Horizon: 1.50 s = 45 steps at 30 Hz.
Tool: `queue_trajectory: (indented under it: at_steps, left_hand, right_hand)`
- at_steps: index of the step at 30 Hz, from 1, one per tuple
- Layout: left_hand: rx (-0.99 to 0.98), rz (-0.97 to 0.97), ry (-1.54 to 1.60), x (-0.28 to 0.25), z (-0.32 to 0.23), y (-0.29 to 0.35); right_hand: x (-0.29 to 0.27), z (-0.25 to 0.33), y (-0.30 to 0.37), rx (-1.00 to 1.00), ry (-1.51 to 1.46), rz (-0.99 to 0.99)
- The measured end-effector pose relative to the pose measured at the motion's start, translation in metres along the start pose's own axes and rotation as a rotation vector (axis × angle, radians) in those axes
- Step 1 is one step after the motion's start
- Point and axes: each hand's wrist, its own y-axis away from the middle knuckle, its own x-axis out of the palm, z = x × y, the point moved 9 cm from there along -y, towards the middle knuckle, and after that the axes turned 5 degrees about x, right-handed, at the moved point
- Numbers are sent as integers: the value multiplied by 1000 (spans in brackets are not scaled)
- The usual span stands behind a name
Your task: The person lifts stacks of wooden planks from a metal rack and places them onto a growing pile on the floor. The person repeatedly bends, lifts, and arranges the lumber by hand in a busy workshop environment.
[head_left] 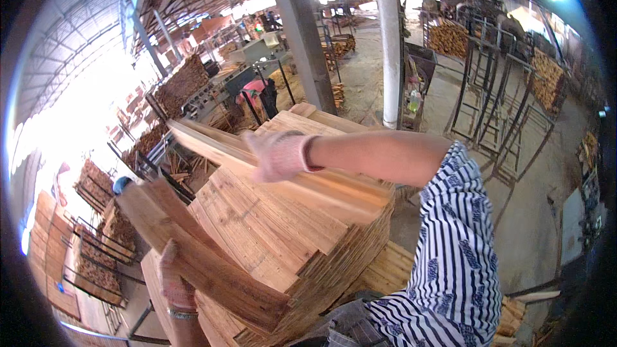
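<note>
My left hand (177, 276), in a pinkish work glove, is closed round the edge of a dark brown wooden plank (212, 263), held tilted over the left side of the stack. A second reddish-brown plank (177, 205) lies right behind it; whether my fingers hold that one too is hidden. My right hand (281, 155), gloved as well, reaches across over pale planks (321, 196) on top of the stack. Motion smears its fingers, so their grip is unclear. The near end of these pale planks is blurred too. Under both hands stands a tall stack of flat boards (257, 218).
A grey steel post (299, 38) and a white post (388, 45) rise beyond the stack. Black metal racks (491, 96) stand at the right. Machinery (222, 83) and piled wood (183, 87) are at the far left. More boards (385, 273) lie low beside the stack.
</note>
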Motion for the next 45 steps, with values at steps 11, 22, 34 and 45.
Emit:
queue_trajectory:
  at_steps: [11, 22, 34, 45]
  left_hand:
    - [-211, 4, 88, -56, 114, -14]
    - [-211, -122, 49, -46, 111, -7]
    - [-201, -179, -24, -80, 124, -16]
    - [-231, -279, -95, -61, 101, 3]
  right_hand:
    - [61, -161, -50, 88, -499, 135]
    - [84, -112, -8, 171, 159, 113]
    - [0, -306, -30, 515, 319, -95]
    - [50, -341, -58, 502, 229, -51]
